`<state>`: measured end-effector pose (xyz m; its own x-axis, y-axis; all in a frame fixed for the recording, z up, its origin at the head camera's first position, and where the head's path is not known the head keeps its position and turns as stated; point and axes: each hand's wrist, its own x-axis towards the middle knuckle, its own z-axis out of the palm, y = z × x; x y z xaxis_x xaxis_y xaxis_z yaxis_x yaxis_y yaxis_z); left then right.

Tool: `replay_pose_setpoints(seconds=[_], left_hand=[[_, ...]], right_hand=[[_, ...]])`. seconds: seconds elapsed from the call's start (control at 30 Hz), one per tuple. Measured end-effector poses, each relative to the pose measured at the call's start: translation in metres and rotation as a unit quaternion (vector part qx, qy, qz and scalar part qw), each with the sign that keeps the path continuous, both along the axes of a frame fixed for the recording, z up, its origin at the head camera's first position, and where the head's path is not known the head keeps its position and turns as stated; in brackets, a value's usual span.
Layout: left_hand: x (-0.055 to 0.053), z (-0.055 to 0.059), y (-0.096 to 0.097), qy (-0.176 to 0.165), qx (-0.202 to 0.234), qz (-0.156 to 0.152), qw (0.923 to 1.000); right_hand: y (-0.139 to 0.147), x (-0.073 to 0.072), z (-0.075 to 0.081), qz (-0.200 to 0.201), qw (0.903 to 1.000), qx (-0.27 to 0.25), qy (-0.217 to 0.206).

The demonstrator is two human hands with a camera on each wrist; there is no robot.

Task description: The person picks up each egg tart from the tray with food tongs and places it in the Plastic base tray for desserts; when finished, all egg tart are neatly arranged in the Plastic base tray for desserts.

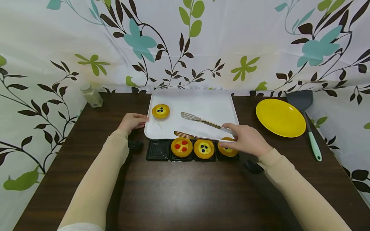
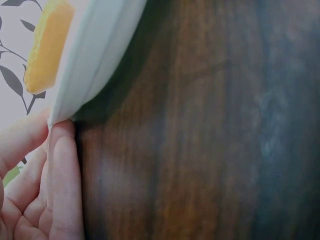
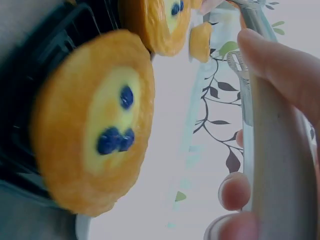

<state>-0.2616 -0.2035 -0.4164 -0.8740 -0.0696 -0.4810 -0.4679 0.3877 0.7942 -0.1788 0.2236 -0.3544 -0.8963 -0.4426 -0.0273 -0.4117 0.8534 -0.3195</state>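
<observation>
No text, brand or number can be read in any of the three views. The only mark which could be a writing is on the jar (image 1: 93, 98) at the far left corner of the table (image 1: 179, 195): a small dark patch, low on its side, but too small and blurred to tell whether it is letters or digits. On the tongs (image 3: 282, 150), the white tray (image 1: 199, 102), the yellow plate (image 1: 280, 117) and the spatula (image 1: 301, 100), no lettering is readable. The cloth (image 1: 202, 72) behind shows printed leaves and flowers, without legible words.
</observation>
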Motion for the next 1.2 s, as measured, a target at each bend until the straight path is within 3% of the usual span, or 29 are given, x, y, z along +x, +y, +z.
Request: replay_pose_setpoints(seconds=[0.4, 0.7, 1.2], left_hand=[[0.004, 0.004, 0.000, 0.006, 0.001, 0.004, 1.0000], [0.002, 0.002, -0.001, 0.013, 0.011, 0.001, 0.9999], [0.003, 0.005, 0.001, 0.010, 0.007, 0.006, 0.9999]], right_hand=[[-0.036, -0.054, 0.010, 0.030, 0.9993, 0.020, -0.010], [-0.065, -0.088, 0.001, 0.036, 0.9982, 0.036, -0.033], [-0.086, -0.107, -0.003, 0.017, 0.9963, 0.050, -0.068]])
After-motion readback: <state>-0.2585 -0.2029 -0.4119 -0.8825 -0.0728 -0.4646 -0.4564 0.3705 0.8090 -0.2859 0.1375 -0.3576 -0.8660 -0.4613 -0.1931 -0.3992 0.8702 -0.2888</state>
